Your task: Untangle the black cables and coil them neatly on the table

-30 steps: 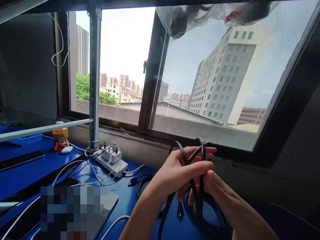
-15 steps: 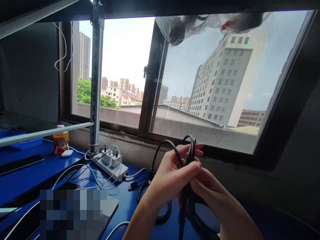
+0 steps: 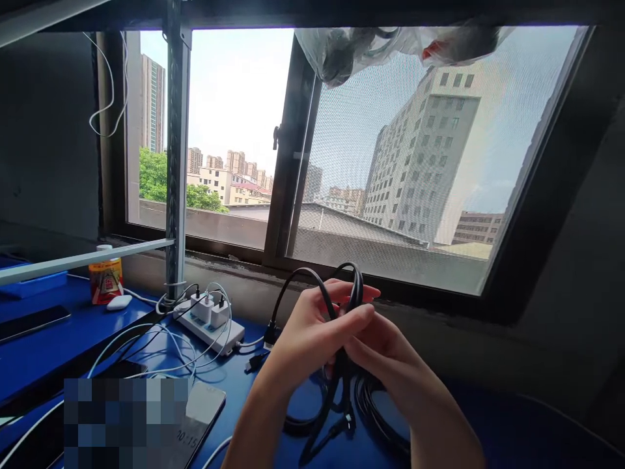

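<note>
A looped black cable (image 3: pixel 357 284) is held up in front of me between both hands. My left hand (image 3: pixel 322 326) is closed round it, with the thumb lying across the loop. Pressed up against it, my right hand (image 3: pixel 378 345) is closed on the same cable lower in the bundle; its fingertips are partly hidden. One plug (image 3: pixel 270 333) hangs at the left of my left hand, and another cable end (image 3: pixel 344 425) dangles below. More black cable coils (image 3: pixel 375 413) lie on the blue table (image 3: pixel 239 404) under my hands, beside a loose black plug (image 3: pixel 254 362).
A white power strip (image 3: pixel 209 329) with several chargers and tangled cords stands by the shelf post (image 3: pixel 176 163). A phone (image 3: pixel 208 404) lies at the front left. Farther left are a red-yellow pouch (image 3: pixel 106 281), a white case (image 3: pixel 119 302) and another phone (image 3: pixel 34 324). A window is behind.
The view has shifted slightly, so my hands appear a little farther left. Both still hold the cable loop, and a cable end now shows hanging below them.
</note>
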Demonstrator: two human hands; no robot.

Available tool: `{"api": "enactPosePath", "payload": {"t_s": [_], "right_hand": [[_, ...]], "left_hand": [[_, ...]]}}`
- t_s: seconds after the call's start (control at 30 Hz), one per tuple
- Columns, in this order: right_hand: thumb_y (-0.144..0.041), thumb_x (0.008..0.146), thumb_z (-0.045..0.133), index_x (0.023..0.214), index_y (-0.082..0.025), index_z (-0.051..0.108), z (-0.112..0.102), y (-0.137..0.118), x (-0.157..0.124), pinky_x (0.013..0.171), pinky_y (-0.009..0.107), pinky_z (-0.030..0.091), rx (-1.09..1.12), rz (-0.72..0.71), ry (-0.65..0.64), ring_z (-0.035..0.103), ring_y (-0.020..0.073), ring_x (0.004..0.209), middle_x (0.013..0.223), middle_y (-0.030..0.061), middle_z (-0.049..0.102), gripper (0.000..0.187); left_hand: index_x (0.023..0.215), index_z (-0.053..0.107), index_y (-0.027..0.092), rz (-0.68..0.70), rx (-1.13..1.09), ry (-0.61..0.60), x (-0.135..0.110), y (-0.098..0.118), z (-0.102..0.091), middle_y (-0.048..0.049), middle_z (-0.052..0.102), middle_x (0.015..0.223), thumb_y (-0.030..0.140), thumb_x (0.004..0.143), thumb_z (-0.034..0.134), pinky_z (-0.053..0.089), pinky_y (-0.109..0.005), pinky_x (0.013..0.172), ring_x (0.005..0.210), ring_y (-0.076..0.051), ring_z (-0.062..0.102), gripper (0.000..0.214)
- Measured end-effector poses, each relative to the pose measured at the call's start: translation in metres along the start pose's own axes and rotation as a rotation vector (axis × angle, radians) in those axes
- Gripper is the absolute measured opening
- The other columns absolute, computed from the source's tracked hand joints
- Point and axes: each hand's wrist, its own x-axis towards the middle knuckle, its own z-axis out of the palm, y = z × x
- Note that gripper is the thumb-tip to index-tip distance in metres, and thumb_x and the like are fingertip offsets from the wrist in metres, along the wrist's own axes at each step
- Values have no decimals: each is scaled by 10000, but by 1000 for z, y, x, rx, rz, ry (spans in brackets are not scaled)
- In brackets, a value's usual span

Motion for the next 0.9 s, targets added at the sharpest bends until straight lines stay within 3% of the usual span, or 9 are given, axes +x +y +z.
{"api": "enactPosePath", "payload": {"t_s": [0.17,0.3,0.37,0.47,0.53,0.63,0.73,0.8,0.9], "right_hand": [[-498,711,768,1010,-216,697,-5,-1,0,595,194,498,-75,17,73,628,136,687,770,29,690,417],[-523,675,780,958,-232,687,-5,-11,1,634,223,514,-165,50,95,622,148,701,747,15,664,416],[-510,585,833,813,-215,643,-6,-13,2,559,201,483,-230,29,238,567,124,607,656,-12,613,418],[-464,398,902,679,-212,528,-10,-16,3,463,182,418,-338,27,505,472,96,505,555,-49,542,532],[-533,383,884,676,-215,557,-14,-17,3,470,203,438,-408,71,562,507,118,522,564,-28,566,542],[-732,592,694,794,-232,694,-21,-17,0,657,293,549,-347,136,466,645,211,732,746,57,676,540],[-703,770,560,984,-276,731,-23,-17,-2,881,359,537,-216,137,331,647,259,1001,1030,84,699,507],[-674,766,599,989,-282,735,-22,-15,-1,917,373,529,-187,118,292,618,268,1083,1121,80,679,472],[-638,643,743,909,-292,745,-18,-15,5,870,333,555,-177,111,323,617,260,1091,1126,61,681,436]], "left_hand": [[1000,716,154,81,92,100,3,0,1,-44,641,849,360,747,622,379,-177,413,546,-95,531,339],[781,746,164,127,276,263,2,3,3,-35,666,831,236,741,631,469,-229,589,722,-158,617,142],[701,742,178,132,324,323,1,5,4,-20,669,786,168,725,638,471,-239,644,747,-158,626,107],[757,757,207,164,337,380,-1,8,3,-1,681,785,130,714,654,465,-238,657,731,-143,625,135],[780,760,207,157,373,398,-3,9,3,-8,687,775,208,731,685,470,-251,647,705,-152,623,89],[787,757,203,99,399,356,-3,8,1,-22,693,715,310,782,662,486,-267,645,695,-179,636,143],[826,742,195,60,332,309,-1,4,0,-37,706,721,326,849,586,508,-270,677,714,-189,659,205],[854,724,188,43,293,295,1,1,1,-51,713,756,349,871,562,514,-277,709,762,-202,671,229],[890,688,191,29,270,243,2,-2,7,-57,714,800,393,858,588,512,-290,735,823,-221,671,227]]}}
